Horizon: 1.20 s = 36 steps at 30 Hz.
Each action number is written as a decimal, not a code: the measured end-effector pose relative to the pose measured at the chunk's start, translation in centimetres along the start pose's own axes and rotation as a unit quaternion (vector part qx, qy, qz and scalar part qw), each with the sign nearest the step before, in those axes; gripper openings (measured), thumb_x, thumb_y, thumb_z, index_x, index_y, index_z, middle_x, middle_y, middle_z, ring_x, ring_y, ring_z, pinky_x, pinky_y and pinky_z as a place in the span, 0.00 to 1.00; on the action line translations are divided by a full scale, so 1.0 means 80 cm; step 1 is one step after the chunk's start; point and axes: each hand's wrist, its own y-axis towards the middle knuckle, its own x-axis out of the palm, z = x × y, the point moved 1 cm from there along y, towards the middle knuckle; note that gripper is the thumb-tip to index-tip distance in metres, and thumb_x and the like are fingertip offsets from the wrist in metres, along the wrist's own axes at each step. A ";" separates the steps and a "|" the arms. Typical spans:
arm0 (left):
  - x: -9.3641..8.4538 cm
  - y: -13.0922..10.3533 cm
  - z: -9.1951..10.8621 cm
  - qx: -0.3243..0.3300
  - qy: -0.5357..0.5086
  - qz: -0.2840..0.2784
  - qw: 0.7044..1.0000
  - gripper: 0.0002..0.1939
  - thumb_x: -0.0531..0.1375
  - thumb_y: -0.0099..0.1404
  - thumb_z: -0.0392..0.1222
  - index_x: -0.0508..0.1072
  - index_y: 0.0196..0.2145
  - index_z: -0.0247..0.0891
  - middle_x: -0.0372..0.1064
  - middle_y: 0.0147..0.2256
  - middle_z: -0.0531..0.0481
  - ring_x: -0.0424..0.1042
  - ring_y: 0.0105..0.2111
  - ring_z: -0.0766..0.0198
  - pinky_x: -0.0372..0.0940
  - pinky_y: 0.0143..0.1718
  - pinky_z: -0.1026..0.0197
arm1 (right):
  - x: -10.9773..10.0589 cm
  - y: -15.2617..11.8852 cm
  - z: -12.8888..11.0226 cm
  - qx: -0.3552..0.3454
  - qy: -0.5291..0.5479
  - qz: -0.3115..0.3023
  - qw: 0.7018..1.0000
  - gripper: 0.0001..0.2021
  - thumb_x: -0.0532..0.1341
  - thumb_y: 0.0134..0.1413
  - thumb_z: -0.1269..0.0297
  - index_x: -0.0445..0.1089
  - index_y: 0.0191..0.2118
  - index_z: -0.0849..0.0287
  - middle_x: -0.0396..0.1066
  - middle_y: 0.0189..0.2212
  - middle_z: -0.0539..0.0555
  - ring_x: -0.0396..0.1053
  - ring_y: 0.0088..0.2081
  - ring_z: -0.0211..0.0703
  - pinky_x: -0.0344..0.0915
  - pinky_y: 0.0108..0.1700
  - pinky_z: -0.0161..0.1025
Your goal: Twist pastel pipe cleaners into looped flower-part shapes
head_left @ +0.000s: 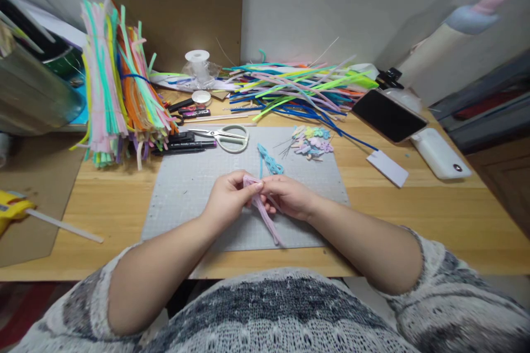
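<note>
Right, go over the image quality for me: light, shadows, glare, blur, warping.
Head view: soft, fairly even light on the mat; a faint shadow on the wall beside the tall bottle; no strong glare on the phone; wide-angle stretch toward the edges, where the bottle leans; fine detail soft on the pink strips, though their outline reads.

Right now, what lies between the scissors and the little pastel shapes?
A blue looped piece lies on the grey mat between the scissors and the pastel shapes, as the head view shows.
</note>
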 end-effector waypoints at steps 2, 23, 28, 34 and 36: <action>-0.001 0.001 -0.001 -0.003 -0.005 -0.004 1.000 0.13 0.66 0.51 0.45 0.70 0.22 0.33 0.69 0.18 0.51 0.62 0.17 0.71 0.56 0.19 0.68 | -0.002 0.001 0.002 -0.005 0.009 -0.001 1.000 0.07 0.59 0.42 0.67 0.69 0.24 0.68 0.67 0.18 0.53 0.58 0.16 0.29 0.53 0.15 0.26; -0.008 0.011 -0.010 -0.010 -0.035 0.032 0.999 0.15 0.67 0.49 0.47 0.72 0.26 0.32 0.69 0.21 0.52 0.61 0.18 0.73 0.58 0.21 0.68 | -0.011 -0.001 0.003 -0.023 0.094 0.014 0.995 0.07 0.65 0.44 0.67 0.67 0.27 0.65 0.70 0.21 0.51 0.62 0.18 0.28 0.58 0.21 0.26; -0.010 0.010 -0.003 -0.010 -0.006 0.053 0.999 0.14 0.66 0.50 0.47 0.72 0.24 0.32 0.68 0.20 0.53 0.61 0.18 0.72 0.57 0.21 0.67 | -0.008 -0.002 0.001 -0.021 0.066 0.004 0.998 0.10 0.66 0.45 0.64 0.66 0.27 0.64 0.69 0.21 0.50 0.63 0.20 0.30 0.57 0.21 0.27; -0.014 0.014 -0.008 -0.015 -0.015 0.041 0.999 0.13 0.65 0.52 0.47 0.71 0.23 0.33 0.65 0.18 0.54 0.60 0.17 0.72 0.55 0.20 0.67 | -0.009 -0.003 0.003 -0.039 0.058 0.008 0.998 0.12 0.69 0.42 0.62 0.68 0.30 0.63 0.71 0.25 0.51 0.64 0.22 0.30 0.57 0.23 0.27; -0.015 0.015 -0.011 -0.024 -0.040 0.030 0.998 0.13 0.65 0.52 0.47 0.72 0.23 0.33 0.66 0.18 0.54 0.60 0.17 0.72 0.55 0.20 0.68 | -0.010 -0.004 0.002 -0.032 0.061 -0.002 0.998 0.13 0.69 0.43 0.61 0.69 0.32 0.63 0.72 0.27 0.52 0.63 0.22 0.30 0.56 0.23 0.27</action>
